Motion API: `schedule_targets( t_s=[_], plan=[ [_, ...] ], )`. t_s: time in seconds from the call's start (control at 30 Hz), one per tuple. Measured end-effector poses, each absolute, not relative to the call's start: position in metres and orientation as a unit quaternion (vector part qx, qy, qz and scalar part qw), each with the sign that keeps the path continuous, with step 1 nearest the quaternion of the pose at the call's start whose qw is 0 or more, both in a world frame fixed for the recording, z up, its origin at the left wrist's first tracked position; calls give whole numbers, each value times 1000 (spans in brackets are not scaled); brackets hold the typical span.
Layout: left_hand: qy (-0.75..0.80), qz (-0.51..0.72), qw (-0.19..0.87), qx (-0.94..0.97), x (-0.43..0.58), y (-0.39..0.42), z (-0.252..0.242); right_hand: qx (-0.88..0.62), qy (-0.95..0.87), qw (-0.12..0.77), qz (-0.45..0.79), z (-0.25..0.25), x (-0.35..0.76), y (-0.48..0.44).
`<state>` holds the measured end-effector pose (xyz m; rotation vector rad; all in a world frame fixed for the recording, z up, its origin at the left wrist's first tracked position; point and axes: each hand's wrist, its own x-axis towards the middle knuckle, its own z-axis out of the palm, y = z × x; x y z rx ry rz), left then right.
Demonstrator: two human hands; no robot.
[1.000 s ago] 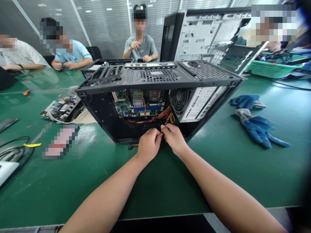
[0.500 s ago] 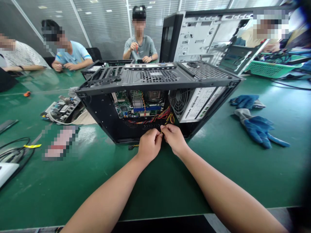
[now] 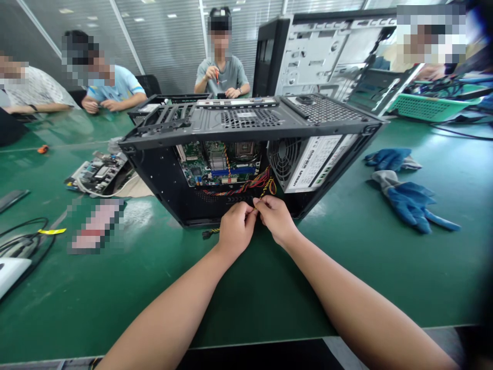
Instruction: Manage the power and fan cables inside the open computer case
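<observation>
A black computer case (image 3: 246,134) lies before me with its side open. Inside it show a green motherboard (image 3: 194,172), a power supply (image 3: 314,163) with a fan grille, and bundled red, black and yellow wires (image 3: 250,185). At the case's lower front edge, my left hand (image 3: 238,226) and my right hand (image 3: 275,216) pinch a yellow-and-black cable (image 3: 268,191), fingertips close together. The cable runs from the wire bundle into my fingers. Its dark connector (image 3: 208,234) sticks out left of my left hand. My fingers hide the gripped stretch.
Blue-grey gloves (image 3: 408,201) lie to the right. A loose circuit board assembly (image 3: 100,172) and black cables (image 3: 23,241) are on the left of the green table (image 3: 154,308). Behind stand another open case (image 3: 316,56) and a green basket (image 3: 431,107). Several people sit around the table.
Both hands keep their pinch on the cable in nearly the same place. The view has shifted very slightly; nothing else visibly differs.
</observation>
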<state>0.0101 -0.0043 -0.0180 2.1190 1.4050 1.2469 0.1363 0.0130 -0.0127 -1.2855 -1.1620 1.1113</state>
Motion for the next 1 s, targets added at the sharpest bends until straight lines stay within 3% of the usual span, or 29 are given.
schedule_targets(
  t_s=[1.0],
  plan=[
    [483,419,145,755,9,-2,-19,-545,-493,520,435,-15,134,14]
  ],
)
